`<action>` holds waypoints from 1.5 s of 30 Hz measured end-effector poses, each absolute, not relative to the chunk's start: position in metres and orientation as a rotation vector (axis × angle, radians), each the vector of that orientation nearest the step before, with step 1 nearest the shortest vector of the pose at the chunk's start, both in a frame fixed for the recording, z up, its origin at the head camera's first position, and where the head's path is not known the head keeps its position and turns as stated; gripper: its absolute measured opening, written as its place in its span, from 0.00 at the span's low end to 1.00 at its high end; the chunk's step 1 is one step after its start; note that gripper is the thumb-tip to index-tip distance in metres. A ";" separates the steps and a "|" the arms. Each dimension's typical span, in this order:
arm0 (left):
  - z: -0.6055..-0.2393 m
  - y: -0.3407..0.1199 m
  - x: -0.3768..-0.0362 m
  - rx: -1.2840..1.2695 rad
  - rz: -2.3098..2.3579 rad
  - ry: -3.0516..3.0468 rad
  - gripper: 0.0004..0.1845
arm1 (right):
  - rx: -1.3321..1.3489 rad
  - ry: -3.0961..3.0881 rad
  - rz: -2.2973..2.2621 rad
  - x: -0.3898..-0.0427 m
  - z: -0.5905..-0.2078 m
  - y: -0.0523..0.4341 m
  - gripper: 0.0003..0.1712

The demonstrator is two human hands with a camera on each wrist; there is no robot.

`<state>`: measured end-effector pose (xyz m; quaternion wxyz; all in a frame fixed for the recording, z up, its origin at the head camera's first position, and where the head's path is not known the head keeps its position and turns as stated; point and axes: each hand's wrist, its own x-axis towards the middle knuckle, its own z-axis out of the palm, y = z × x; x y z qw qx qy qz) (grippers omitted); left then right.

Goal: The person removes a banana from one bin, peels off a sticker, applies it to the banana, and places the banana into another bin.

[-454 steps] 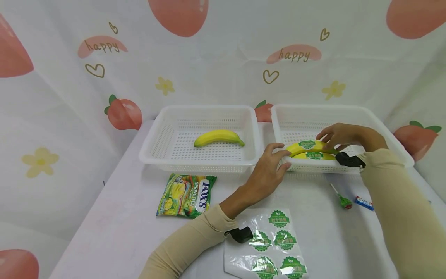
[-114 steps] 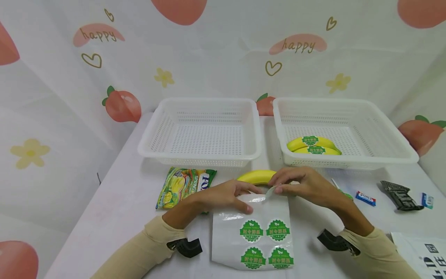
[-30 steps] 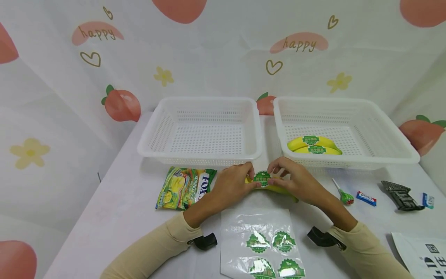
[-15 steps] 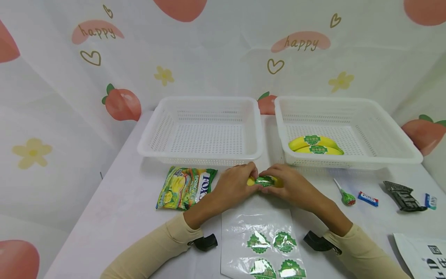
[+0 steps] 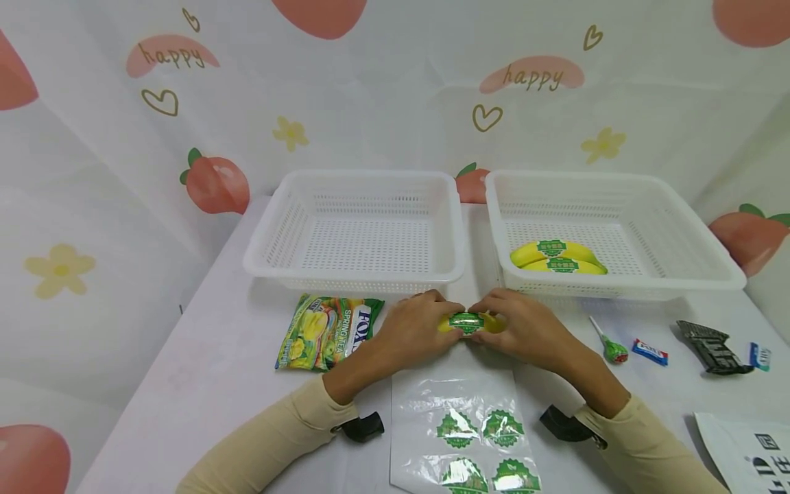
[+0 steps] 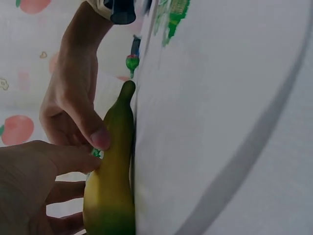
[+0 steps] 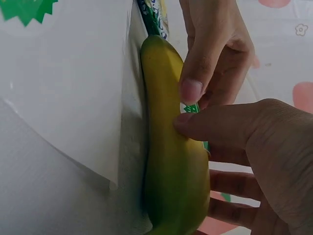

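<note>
A yellow banana lies on the white tabletop, crosswise in front of me. A green round sticker sits on its upper side. My left hand pinches the banana from the left, its thumb on the near side and fingers over the far side. From the right, my right hand pinches it the same way. Both thumbs press close together at the sticker's edges, and the hands cover both banana ends in the head view. Below them lies a sheet with several green stickers.
Two white baskets stand behind: a left basket and a right basket with two stickered bananas. A candy bag lies left. Rightward are a lollipop, small wrappers, a black packet and a white bag.
The banana from the left basket is now on the table, carrying a sticker peeled from the sheet. Over the last second my hands closed in and the sticker bent down over its curve.
</note>
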<state>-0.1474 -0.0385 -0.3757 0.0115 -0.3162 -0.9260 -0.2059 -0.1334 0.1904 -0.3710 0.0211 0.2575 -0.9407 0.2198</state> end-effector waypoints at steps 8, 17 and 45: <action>-0.379 -0.037 -0.148 -0.990 -0.509 -2.844 0.21 | 0.822 -2.894 0.711 -0.132 -0.374 0.188 0.19; -0.378 -0.041 -0.146 -0.966 -0.412 -2.699 0.18 | 0.845 -2.857 0.831 -0.135 -0.374 0.191 0.15; -0.362 -0.028 -0.136 -1.169 -0.702 -2.459 0.14 | 0.900 -2.869 0.822 -0.134 -0.372 0.196 0.18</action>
